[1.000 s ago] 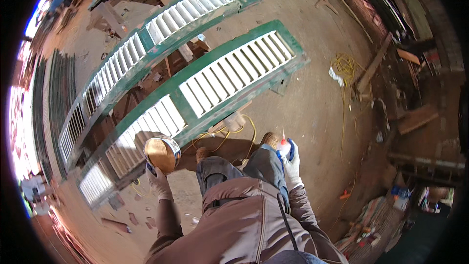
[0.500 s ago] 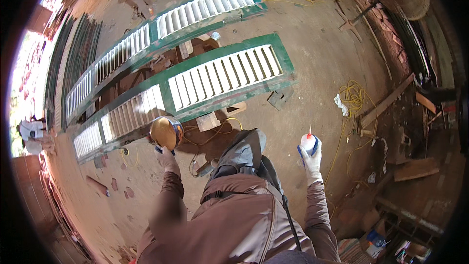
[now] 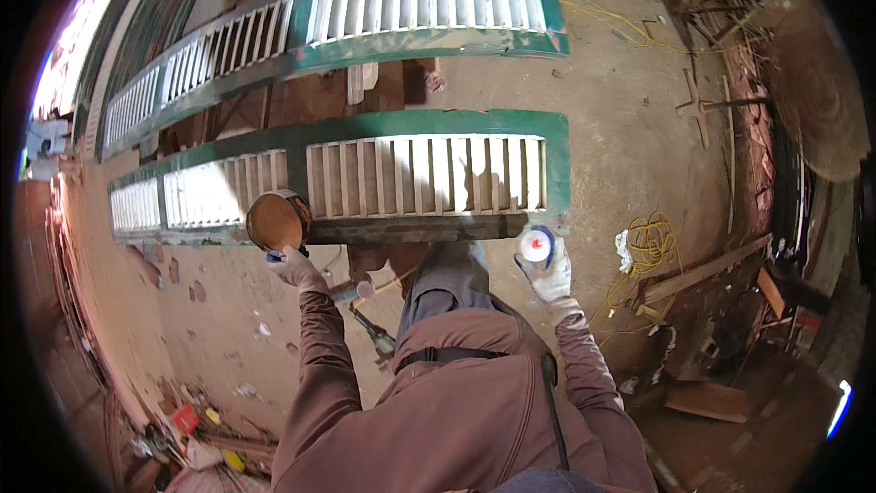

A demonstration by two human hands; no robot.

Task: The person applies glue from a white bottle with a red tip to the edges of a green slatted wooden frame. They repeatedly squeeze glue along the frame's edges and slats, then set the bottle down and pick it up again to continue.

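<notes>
My left hand (image 3: pixel 297 268) is closed on the lower edge of a round open tin (image 3: pixel 276 222) with tan-brown stuff inside, tilted so its mouth faces up. In my right hand (image 3: pixel 549 281) is a white bottle (image 3: pixel 535 246) with a red nozzle, fingers wrapped round it. Both hands wear pale work gloves with blue parts. The near louvred panel (image 3: pixel 297 173), a green frame with white slats, lies just beyond my hands. The tin overlaps its front edge in view, and the bottle is near its right front corner; whether either touches cannot be told.
A second green louvred panel (image 3: pixel 429 44) lies behind, parallel to the near one. A coiled yellow cord (image 3: pixel 651 243) and a timber plank (image 3: pixel 704 268) are on the ground to the right. A power tool (image 3: pixel 377 336) lies by my legs. Long boards (image 3: pixel 151 27) are stacked at the far left.
I am closer to the near panel. My right hand with the bottle has moved left and up to the panel's corner, and the nozzle now faces the camera. The tin stays in my left hand.
</notes>
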